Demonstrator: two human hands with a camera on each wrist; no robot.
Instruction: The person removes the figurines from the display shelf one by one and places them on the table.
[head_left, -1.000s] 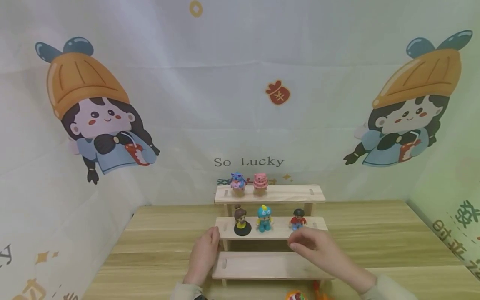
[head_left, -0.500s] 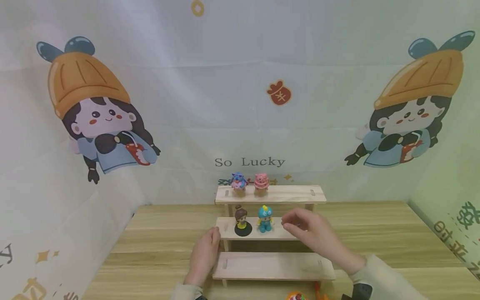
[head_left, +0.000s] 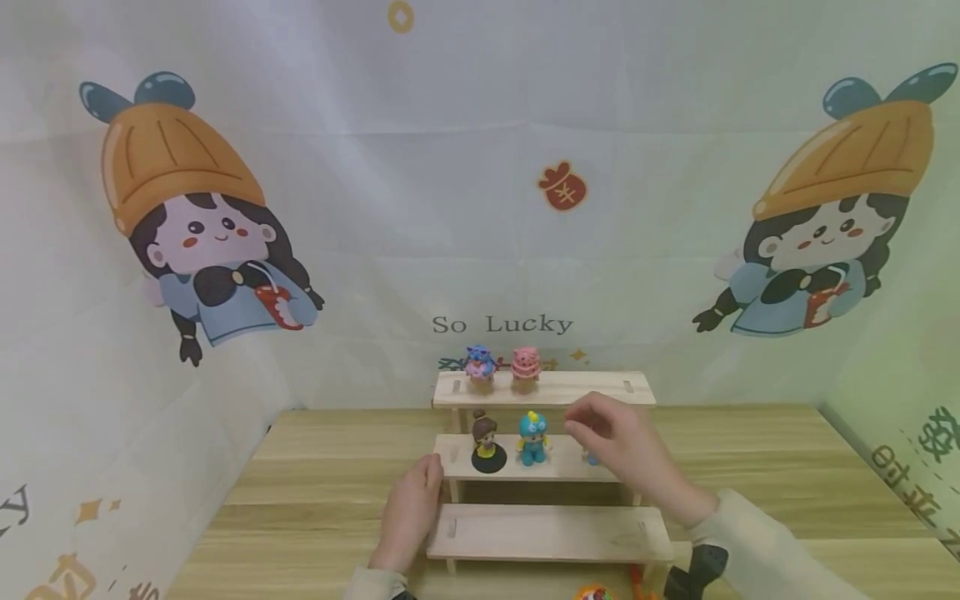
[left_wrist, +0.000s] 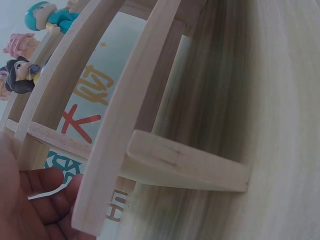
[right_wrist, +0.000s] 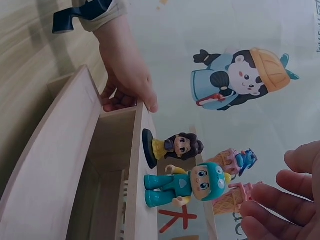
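My left hand (head_left: 408,512) grips the left end of the middle step of a wooden tiered stand (head_left: 547,533); in the right wrist view its thumb lies on top. Over that step's right part hovers my right hand (head_left: 622,446), fingers loosely bent with nothing between them in the right wrist view. It hides most of a small figurine (head_left: 590,457), whose light-blue legs show. Left of it stand a teal-suited figurine (head_left: 533,442) and a brown-haired doll (head_left: 487,446) on a black base. The top step bears a blue ice-cream-cone figurine (head_left: 480,365) and a pink one (head_left: 526,365).
The stand sits on a wood-grain table (head_left: 322,475). A printed cloth (head_left: 375,208) hangs behind and at both sides. At the front edge of view are a round orange toy (head_left: 595,592) and another orange item (head_left: 639,577), both cut off.
My right hand has risen from in front of the middle step to above its right part, now covering most of the right figurine. The left hand has kept its grip in place.
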